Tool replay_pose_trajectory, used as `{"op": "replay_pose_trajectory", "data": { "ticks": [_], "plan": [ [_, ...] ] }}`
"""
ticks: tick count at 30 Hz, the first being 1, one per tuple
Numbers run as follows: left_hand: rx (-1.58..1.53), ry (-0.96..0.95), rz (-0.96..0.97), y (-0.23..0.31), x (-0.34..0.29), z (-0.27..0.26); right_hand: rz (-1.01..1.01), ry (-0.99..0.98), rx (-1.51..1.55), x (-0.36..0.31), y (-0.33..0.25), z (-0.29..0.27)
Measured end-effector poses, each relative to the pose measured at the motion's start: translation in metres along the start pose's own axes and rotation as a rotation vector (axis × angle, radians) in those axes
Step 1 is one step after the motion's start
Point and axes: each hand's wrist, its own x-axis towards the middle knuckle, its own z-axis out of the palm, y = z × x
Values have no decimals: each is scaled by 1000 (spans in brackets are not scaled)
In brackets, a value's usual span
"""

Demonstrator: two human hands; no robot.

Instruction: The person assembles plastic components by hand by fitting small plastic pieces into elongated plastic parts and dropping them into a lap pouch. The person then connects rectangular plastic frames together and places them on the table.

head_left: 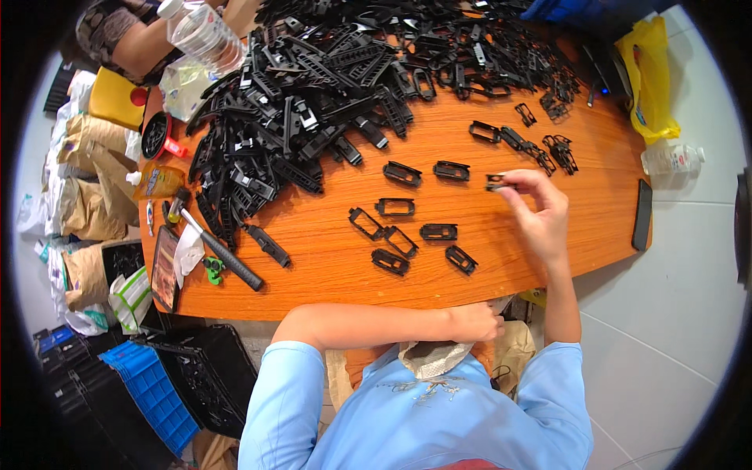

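Note:
My right hand [540,215] is raised over the right half of the wooden table. Its thumb and fingertips pinch a small black rectangular plastic frame [494,182]. Similar frames, one of them [395,207], lie spread out to the left of that hand. Below the table's front edge, my left hand [479,322] is curled closed near my lap, and whatever its fingers hold is hidden. Beside it are a woven sack [433,359] and a brown paper bag [515,348].
A large heap of black plastic parts [313,94] covers the table's far left. A hammer [223,249], phone [165,269] and orange bottle [160,182] lie left. More linked frames [540,153] sit back right, near a black bar [641,215]. Another person's arm [145,43] shows far left.

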Motion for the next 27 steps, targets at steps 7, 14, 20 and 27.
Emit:
{"op": "replay_pose_trajectory", "data": {
  "ticks": [7, 14, 20, 27],
  "plan": [
    [-7, 60, 16, -1, 3, 6, -266, -293, 78, 12, -26, 63],
    [12, 50, -4, 0, 6, 11, -340, -268, 14, 8, -22, 84],
    [-13, 18, -8, 0, 5, 1, -364, -286, -16, 6, -20, 89],
    [-11, 22, -4, 0, 7, 10, -381, -286, -54, 6, -20, 91]
  ]
}}
